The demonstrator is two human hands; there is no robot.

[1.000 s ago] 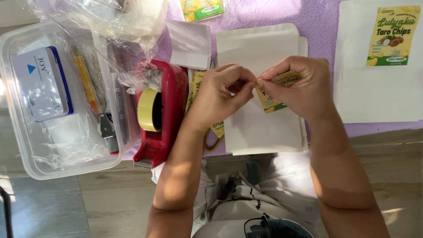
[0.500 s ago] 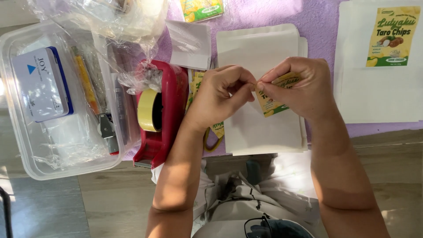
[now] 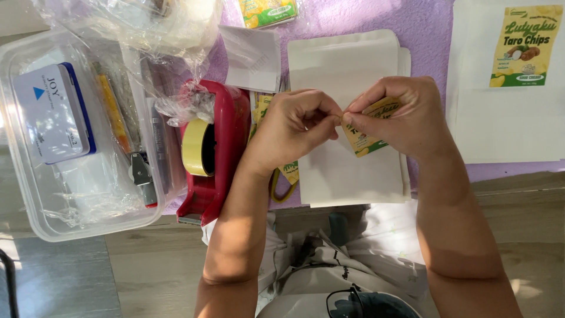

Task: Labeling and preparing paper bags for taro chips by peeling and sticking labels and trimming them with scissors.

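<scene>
Both my hands meet over a stack of white paper bags [image 3: 347, 70] on a purple cloth. My right hand [image 3: 397, 115] holds a small yellow and green label sticker [image 3: 366, 141], fingers curled around it. My left hand [image 3: 297, 126] pinches the sticker's left edge with thumb and forefinger. A red tape dispenser [image 3: 220, 153] with a yellow tape roll [image 3: 197, 147] stands just left of my left wrist. More yellow labels [image 3: 288, 171] lie half hidden under my left hand.
A clear plastic box [image 3: 35, 200] at the left holds a white and blue card box [image 3: 53, 115], pens and plastic wrap. A white bag with a label stuck on it [image 3: 512, 118] lies at the right. A folded white paper [image 3: 253, 59] and another yellow label [image 3: 268, 12] sit further back.
</scene>
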